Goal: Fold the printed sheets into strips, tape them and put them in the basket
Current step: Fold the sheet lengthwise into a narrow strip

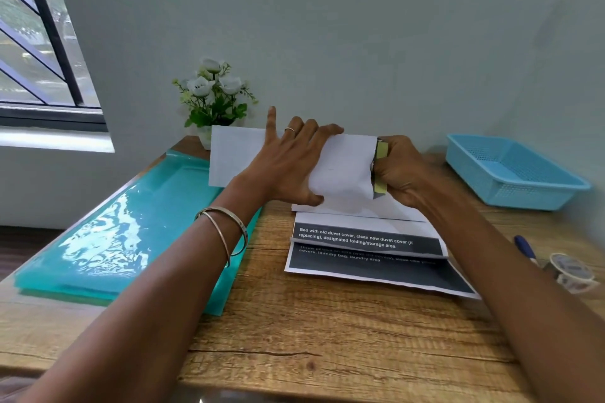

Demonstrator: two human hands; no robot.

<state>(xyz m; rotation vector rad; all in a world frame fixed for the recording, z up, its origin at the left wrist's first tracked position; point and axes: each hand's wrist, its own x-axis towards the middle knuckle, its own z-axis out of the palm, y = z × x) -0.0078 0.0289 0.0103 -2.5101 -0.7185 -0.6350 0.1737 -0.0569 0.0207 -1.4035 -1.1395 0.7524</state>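
A white sheet (340, 170), partly folded and lifted off the table (327, 337), is held between both hands. The left hand (288, 163) is laid over its middle: thumb pressed under the lower fold, three fingers curled over the top edge, little finger raised free. The right hand (401, 170) is clamped on the sheet's right end, fingers curled round it; a dark and yellow printed face is seen there. Directly beneath the grip, further printed sheets (376, 258) are stacked flat. The blue basket (514, 173) is set to the right of the grip, apart from it. A tape roll (573, 271) and pen (525, 249) lie right and nearer; a teal folder (131, 232) lies left.
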